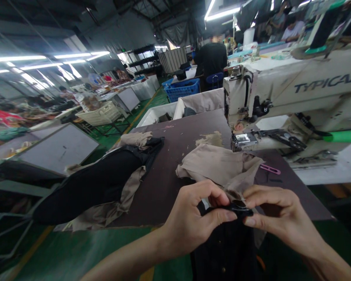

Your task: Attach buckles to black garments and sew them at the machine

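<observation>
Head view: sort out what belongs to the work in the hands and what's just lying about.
In the work: left hand, right hand, black cloth pinched between them, beige cloth running to the fingers.

Lying about: black and beige bundle, pink tool, sewing machine, blue crate.

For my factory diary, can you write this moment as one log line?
left hand: pinches black cloth | right hand: pinches same cloth | nearby: beige cloth, Typical sewing machine
</observation>
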`<state>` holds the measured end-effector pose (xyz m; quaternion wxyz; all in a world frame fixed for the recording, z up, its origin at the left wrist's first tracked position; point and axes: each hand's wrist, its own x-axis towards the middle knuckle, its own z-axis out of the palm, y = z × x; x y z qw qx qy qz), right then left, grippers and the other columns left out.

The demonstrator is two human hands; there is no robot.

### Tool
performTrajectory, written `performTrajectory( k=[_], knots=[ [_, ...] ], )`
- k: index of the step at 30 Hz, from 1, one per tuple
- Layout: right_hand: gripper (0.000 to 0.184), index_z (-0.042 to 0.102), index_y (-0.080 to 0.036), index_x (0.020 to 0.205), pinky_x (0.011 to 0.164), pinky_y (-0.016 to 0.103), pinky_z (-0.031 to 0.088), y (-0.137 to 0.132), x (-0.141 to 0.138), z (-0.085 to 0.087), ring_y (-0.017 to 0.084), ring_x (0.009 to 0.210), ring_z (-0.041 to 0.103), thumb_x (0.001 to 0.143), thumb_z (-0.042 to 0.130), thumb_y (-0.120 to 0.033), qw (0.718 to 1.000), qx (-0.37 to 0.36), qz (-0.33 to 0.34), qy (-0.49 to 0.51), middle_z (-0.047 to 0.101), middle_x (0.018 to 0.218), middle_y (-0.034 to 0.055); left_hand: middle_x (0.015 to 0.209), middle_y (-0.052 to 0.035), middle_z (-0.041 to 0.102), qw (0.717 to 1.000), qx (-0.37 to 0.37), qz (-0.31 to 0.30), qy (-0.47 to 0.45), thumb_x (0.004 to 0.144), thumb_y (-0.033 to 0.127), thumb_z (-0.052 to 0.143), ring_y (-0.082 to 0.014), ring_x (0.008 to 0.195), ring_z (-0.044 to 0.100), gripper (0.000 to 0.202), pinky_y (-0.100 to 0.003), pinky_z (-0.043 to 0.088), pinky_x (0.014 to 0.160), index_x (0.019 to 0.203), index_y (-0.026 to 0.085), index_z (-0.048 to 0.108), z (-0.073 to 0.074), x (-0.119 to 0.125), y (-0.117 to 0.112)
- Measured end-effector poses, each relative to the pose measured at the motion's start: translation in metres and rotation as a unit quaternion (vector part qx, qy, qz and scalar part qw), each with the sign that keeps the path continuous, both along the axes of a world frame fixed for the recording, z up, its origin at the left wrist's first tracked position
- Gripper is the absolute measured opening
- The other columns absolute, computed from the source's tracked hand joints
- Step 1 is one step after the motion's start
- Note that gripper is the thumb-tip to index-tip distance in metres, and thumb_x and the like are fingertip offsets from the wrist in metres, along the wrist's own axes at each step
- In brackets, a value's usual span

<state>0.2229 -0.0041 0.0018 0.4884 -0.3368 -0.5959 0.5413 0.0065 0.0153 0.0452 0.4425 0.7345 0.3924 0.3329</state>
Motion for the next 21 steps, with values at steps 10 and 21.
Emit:
performTrajectory(
  k=[10, 21],
  knots=[
    [0.012, 0.078, -0.019, 0.072, 0.061, 0.022, 0.052, 0.010, 0.000, -0.008, 0.012, 0.066, 0.063, 0.066, 0.086, -0.014, 0.993, -0.079, 0.041, 0.071, 0.068, 0.074, 0.0032, 0.079, -0.0020, 0.062, 0.996, -0.083, -0.020, -0.018, 0.078, 0.033, 0.075, -0.0116, 0.072, 0.053, 0.024, -0.025, 0.043, 0.066, 0.086, 0.014, 0.063, -0.005, -0.003, 0.002],
    [0.011, 0.076, -0.019, 0.075, 0.064, 0.021, 0.049, 0.002, -0.001, 0.001, 0.013, 0.070, 0.063, 0.072, 0.080, -0.009, 0.999, -0.039, 0.000, 0.028, 0.068, 0.077, 0.0026, 0.080, -0.0020, 0.063, 0.999, 0.045, -0.001, -0.002, 0.081, 0.024, 0.071, -0.0121, 0.073, 0.058, 0.012, -0.025, 0.044, 0.068, 0.084, 0.015, 0.063, -0.001, 0.001, -0.005]
  ],
)
